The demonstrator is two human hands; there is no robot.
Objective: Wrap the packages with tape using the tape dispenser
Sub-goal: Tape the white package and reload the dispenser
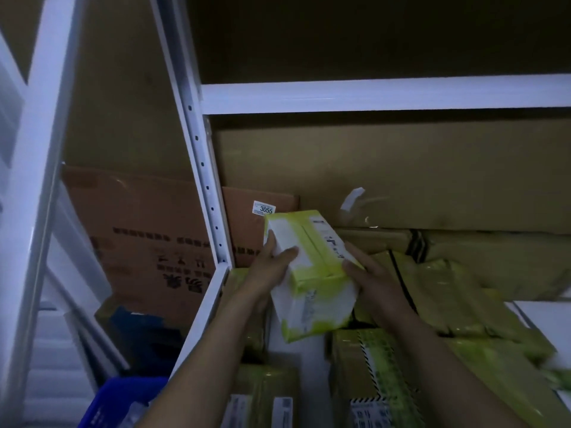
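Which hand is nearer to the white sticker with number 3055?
Left. The left hand grips the box's upper-left end, just below the sticker; the right hand holds its right side, farther away.

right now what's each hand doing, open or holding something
Left hand: closed on the left side of the green and white box.
Right hand: closed on the right side of the same box.

We're in a dim storeroom w/ white metal shelving [370, 95]: a perforated upright [205, 180] runs diagonally, a crossbeam on the right. Brown cardboard boxes [139, 230] fill the bays behind. A blue plastic crate [123, 400] sits bottom left. Light's low, bluish.
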